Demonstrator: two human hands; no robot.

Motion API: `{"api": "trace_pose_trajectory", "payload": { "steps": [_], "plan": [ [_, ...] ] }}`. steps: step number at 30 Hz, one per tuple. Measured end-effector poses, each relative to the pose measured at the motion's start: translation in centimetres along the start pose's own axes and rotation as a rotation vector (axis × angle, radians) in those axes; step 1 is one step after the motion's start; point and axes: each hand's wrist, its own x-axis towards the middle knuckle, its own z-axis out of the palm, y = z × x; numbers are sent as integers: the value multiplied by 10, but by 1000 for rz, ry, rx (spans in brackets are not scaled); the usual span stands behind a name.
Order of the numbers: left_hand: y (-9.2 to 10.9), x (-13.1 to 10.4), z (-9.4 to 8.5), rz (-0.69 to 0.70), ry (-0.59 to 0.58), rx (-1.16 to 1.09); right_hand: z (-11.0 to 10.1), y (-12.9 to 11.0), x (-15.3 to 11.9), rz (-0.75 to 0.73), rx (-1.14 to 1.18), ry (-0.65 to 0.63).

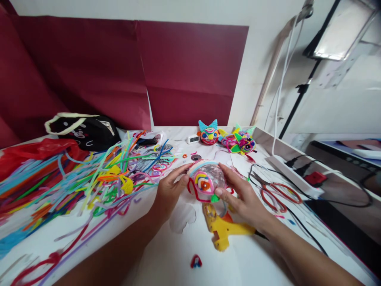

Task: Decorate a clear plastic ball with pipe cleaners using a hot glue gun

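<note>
Between my two hands is a round craft ball [212, 176], grey and partly covered with coloured pipe cleaners. A pink-edged eye with an orange centre decorates its near side, with a green piece below. My left hand [174, 184] grips it from the left, fingers closed against the side. From the right, my right hand [238, 192] holds it with the thumb near the green piece. Just under the ball lies a yellow glue gun [224, 230], partly hidden by my right hand. A small red and blue pipe-cleaner piece [196, 261] rests on the table nearer to me.
Loose pipe cleaners [119, 174] cover the left side, with a black bag [86, 131] behind. Finished craft heads [208, 133] stand at the back beside a small white digital display [193, 139]. Orange-handled scissors [276, 194], cables and a power strip [294, 174] lie on the right.
</note>
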Motion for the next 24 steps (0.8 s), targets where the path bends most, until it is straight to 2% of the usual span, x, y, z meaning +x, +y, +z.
{"api": "trace_pose_trajectory", "payload": {
  "steps": [7,24],
  "plan": [
    [0,6,-4,-56,-88,-55,-13,7,8,73,142,-82],
    [2,5,-3,-181,-177,-232,-17,6,12,130,254,-57]
  ]
}}
